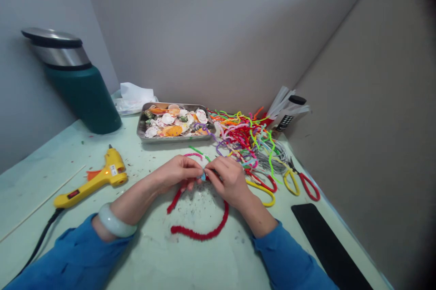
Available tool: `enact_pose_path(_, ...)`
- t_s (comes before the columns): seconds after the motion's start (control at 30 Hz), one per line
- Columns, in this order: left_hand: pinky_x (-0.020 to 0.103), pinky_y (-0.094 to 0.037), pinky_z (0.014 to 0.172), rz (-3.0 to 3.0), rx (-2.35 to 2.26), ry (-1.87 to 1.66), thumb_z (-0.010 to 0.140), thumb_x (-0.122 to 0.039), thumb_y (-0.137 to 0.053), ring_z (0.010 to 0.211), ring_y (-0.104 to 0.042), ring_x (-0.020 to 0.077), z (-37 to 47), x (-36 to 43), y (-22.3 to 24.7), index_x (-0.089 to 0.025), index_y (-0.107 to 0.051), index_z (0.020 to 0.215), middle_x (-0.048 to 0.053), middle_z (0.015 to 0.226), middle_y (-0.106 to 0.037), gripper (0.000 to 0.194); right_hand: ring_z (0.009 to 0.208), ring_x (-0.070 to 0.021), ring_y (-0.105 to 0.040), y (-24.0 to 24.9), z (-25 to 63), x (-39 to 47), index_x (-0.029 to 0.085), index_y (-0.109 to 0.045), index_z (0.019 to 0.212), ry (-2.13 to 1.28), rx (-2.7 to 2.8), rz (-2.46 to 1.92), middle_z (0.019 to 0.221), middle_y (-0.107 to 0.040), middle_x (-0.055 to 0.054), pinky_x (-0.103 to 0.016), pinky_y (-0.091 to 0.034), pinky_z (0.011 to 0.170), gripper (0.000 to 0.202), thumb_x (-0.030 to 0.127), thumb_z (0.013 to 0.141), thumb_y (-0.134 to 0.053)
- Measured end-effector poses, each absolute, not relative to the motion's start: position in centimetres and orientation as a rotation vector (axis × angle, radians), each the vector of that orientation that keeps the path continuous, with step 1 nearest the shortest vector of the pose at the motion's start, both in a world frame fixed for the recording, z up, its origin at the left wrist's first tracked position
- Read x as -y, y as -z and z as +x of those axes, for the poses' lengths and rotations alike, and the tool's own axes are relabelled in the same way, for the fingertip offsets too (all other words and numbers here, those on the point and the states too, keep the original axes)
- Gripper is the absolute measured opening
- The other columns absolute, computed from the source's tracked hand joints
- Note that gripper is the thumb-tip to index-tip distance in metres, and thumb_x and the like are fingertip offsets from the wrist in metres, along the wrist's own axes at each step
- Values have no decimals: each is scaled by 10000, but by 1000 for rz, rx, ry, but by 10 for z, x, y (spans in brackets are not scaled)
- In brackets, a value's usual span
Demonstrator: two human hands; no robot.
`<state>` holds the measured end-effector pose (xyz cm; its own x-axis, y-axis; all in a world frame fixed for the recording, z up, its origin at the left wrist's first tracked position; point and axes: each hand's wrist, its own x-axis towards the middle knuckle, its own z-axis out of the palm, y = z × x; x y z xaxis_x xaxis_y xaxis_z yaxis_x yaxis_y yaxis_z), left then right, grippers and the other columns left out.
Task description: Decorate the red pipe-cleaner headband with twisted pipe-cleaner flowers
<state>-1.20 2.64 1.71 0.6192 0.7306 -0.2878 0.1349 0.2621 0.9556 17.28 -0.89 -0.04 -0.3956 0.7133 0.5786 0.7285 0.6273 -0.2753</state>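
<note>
Both hands meet over the middle of the table. My left hand pinches one side of a small light-blue piece, and the fingertips of my right hand close on its other side. Most of that piece is hidden by the fingers. A fuzzy red pipe cleaner curves below the hands, one end passing under my right hand; a shorter red length shows under my left hand. Just beyond the fingers are a pink pipe cleaner and a green one.
A metal tray of shells stands behind the hands. At left are a yellow glue gun, a thin stick and a green bottle. Tangled pipe cleaners, scissors and a black strip lie at right.
</note>
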Motion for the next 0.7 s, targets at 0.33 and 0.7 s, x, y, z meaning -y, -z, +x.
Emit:
enact_pose_path(0.33, 167, -319, 356, 1171, -934, -557, 691, -265, -646, 334, -426, 61, -10, -26, -20, -121, -609, 647, -17, 411, -534, 155, 744, -170, -547, 1, 173, 8, 181, -599, 870, -2, 2156, -1126, 800, -639, -55, -308, -381, 695, 130, 238, 903, -488)
enact_pose_path(0.7, 171, -336, 364, 1134, -890, -682, 691, -235, -629, 354, -441, 66, -8, -27, -12, -117, -613, 644, -6, 440, -548, 129, 730, -160, -551, 0, 168, 10, 168, -602, 884, -30, 2141, -1080, 786, -637, -53, -295, -385, 679, 126, 196, 900, -480)
